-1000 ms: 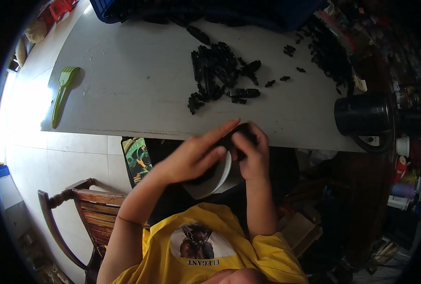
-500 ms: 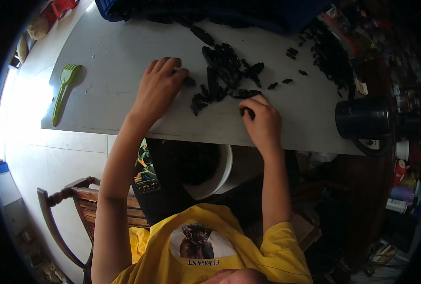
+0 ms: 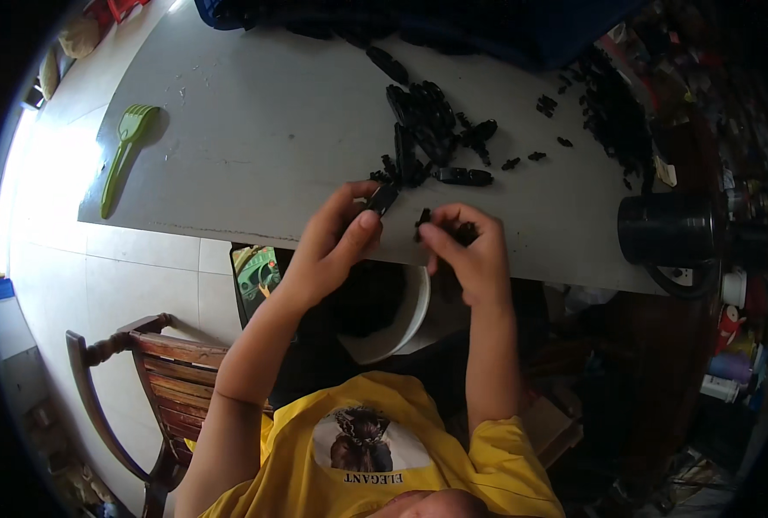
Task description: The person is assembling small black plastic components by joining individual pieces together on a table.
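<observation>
My left hand (image 3: 332,237) grips an elongated black plastic piece (image 3: 383,199) between thumb and fingers, just above the table's near edge. To its right, my right hand (image 3: 470,246) pinches a small black plastic part (image 3: 423,223) between thumb and forefinger; more dark bits show in its curled fingers. The two held pieces are apart. Beyond the hands lies a pile of black pieces (image 3: 424,112), long ones mixed with small ones. One long black piece (image 3: 463,176) rests at the pile's near side.
A green fork-like hand rake (image 3: 123,155) lies on the grey table (image 3: 228,129) at left. A blue bin (image 3: 565,52) stands at the back. Small black parts (image 3: 613,116) are heaped at right by a dark mug (image 3: 664,229). Below the edge sits a white bucket (image 3: 418,311).
My left hand has come right and nearer, now with the elongated black piece showing in it. My right hand has drawn back slightly from the pile, raising a small black part.
</observation>
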Demonstrator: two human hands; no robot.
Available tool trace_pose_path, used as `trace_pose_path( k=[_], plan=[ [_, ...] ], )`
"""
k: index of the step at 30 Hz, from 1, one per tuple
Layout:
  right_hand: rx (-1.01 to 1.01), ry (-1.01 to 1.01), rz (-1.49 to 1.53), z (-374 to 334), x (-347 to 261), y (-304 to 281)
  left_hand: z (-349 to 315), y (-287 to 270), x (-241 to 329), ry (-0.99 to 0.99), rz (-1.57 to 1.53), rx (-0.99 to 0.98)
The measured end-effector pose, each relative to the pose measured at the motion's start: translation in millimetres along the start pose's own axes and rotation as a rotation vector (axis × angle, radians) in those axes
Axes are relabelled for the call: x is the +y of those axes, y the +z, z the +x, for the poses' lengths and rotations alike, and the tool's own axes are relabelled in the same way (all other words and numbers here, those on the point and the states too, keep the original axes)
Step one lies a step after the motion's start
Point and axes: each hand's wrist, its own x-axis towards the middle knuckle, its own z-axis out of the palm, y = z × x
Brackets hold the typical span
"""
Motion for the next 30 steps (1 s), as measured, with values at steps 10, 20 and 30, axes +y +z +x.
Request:
trace_pose_path(
  k=[10,20,30],
  plan=[
    [-0.146,-0.064,0.076,-24,-11,18,-5,10,2,0.139,0.313,-0.096],
    [-0.126,0.072,0.296,-30,2,9,-19,18,7,0.139,0.365,-0.335],
    [-0.145,0.063,0.066,-55,37,27,3,-13,8,0.453,0.798,-0.245]
  ],
)
